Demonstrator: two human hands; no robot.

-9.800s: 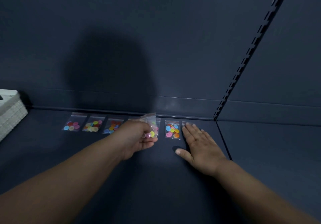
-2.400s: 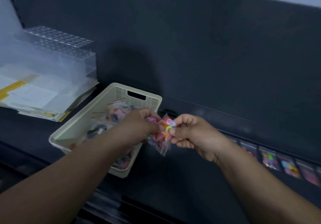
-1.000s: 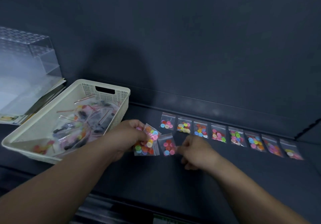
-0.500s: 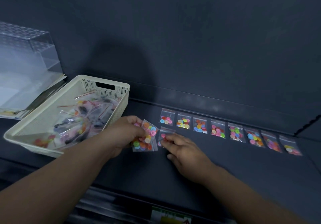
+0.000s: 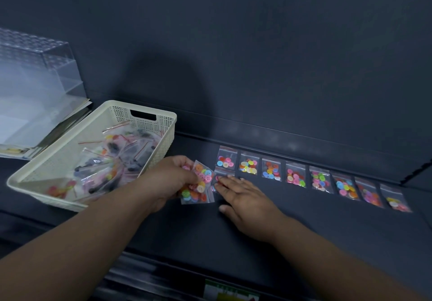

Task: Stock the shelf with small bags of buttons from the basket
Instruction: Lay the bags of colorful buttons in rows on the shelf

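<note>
A cream plastic basket [image 5: 149,116] with several clear bags of buttons sits at the left on the dark shelf [image 5: 304,226]. A row of several small button bags [image 5: 295,174] lies along the shelf's back. My left hand [image 5: 168,181] grips a small bunch of button bags [image 5: 198,185] just right of the basket. My right hand [image 5: 243,195] lies flat with straight fingers pressing one bag [image 5: 222,175] onto the shelf in front of the row's leftmost bag [image 5: 225,158]. That pressed bag is mostly hidden under my fingers.
A clear plastic organiser [image 5: 35,71] stands on a stack of papers [image 5: 28,134] at the far left. The shelf's dark back panel [image 5: 257,55] rises behind the row. A price label strip [image 5: 231,292] runs along the shelf's front edge.
My right hand took one bag from the bunch, laid it on the shelf and now flattens it with straight fingers. My left hand keeps the remaining bags in nearly the same place.
</note>
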